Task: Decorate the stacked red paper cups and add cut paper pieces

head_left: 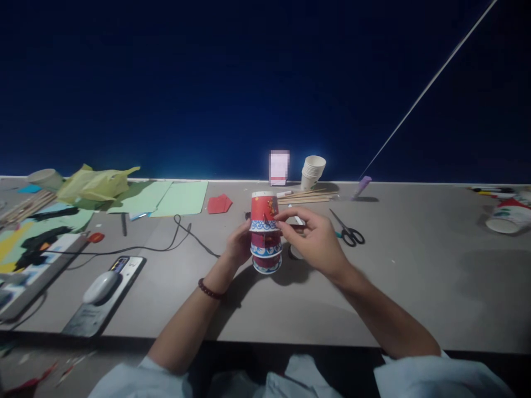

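Note:
A stack of red paper cups (264, 232) with blue-and-white rims stands upside down on the grey table (398, 287), straight ahead of me. My left hand (238, 243) wraps the lower cups from the left, a bead bracelet on its wrist. My right hand (311, 235) reaches in from the right, its fingertips pinched at the side of the top cup. A short dark stick seems to lie across behind the cups, under my right fingers; I cannot tell if they hold it.
Scissors (348, 231) lie right of my hands. Behind are white cups (312, 172), wooden sticks (307, 196), a red paper piece (219, 204) and green paper sheets (166, 199). A black cable (182, 235), a phone (105, 293) and coloured paper scraps lie left. A decorated cup (508, 216) lies far right.

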The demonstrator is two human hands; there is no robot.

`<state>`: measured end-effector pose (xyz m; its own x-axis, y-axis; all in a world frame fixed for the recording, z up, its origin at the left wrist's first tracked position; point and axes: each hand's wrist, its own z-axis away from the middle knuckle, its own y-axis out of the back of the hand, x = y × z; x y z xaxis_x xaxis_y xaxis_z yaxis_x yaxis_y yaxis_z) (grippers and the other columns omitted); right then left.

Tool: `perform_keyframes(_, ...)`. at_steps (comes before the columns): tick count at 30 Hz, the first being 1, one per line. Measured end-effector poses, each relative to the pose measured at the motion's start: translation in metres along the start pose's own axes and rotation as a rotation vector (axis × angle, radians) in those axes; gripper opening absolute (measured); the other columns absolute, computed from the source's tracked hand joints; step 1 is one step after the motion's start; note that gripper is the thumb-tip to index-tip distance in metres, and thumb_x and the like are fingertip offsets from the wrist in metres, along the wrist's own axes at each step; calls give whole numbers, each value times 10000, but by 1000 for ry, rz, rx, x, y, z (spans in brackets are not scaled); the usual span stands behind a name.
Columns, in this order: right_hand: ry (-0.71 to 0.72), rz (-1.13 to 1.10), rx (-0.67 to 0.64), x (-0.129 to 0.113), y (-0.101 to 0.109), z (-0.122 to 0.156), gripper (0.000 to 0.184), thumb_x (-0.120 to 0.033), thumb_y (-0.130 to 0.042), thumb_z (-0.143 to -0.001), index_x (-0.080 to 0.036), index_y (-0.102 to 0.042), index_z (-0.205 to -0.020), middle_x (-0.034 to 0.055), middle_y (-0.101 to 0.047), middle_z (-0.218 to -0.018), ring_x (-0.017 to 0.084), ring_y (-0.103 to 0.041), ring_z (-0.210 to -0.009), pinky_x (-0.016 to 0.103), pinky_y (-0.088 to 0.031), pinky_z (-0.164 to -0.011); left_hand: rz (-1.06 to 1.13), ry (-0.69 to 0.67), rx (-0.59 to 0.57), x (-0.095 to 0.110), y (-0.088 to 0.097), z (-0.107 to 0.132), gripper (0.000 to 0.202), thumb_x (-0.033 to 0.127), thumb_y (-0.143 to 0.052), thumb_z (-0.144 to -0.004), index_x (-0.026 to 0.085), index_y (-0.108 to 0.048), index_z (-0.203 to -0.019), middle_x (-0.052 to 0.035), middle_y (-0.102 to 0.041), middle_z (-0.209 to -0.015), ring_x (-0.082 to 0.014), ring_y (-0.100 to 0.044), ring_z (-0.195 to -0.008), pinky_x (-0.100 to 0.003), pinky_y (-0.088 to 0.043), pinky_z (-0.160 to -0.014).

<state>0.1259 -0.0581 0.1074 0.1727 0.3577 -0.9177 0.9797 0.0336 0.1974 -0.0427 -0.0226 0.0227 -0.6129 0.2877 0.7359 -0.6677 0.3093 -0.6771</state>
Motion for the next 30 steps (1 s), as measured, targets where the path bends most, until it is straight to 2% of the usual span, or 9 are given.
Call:
perform_keyframes(8,43,64,30,-1,0,0,91,-177,-637,-790,-206,-704,-844,36,-714,-884,168,-677,-832,297,-587,-718,-59,-62,13,2,-3,1,471,521,-667,-759,145,-706,-1039,-112,-738,-1075,-317,-676,-1022,-471,-464,-987)
perform_keyframes(12,79,101,64,-2,1,-1,79,-189,-633,-794,-207,-703,-827,35,-713,-866,170,-672,-822,297,-589,-713,-164,-221,69,0,-8,-1,485,493,-708,-743,177,-662,-1108,-104,-677,-1225,-314,-613,-1149,-452,-440,-1022)
perform_keyframes(16,32,90,74,1,1,-4,88,-224,-633,-804,-205,-710,-840,46,-726,-889,177,-681,-827,309,-599,-717,-266,-354,124,-4,-8,-5,584,453,-771,-700,230,-598,-1211,-88,-645,-1281,-299,-588,-1188,-431,-445,-1018)
perform_keyframes(22,-68,4,72,7,2,-8,126,-272,-659,-782,-184,-718,-852,59,-732,-872,184,-690,-790,326,-617,-692,-332,-405,163,-10,-3,-9,586,449,-769,-724,246,-564,-1234,-88,-629,-1288,-285,-567,-1215,-422,-423,-1043)
perform_keyframes(30,-18,101,139,14,2,-11,97,-260,-671,-762,-180,-714,-794,53,-712,-807,180,-673,-743,316,-621,-652,-368,-454,185,-14,-1,-10,570,436,-760,-739,252,-545,-1235,-81,-622,-1260,-275,-566,-1195,-424,-410,-1052)
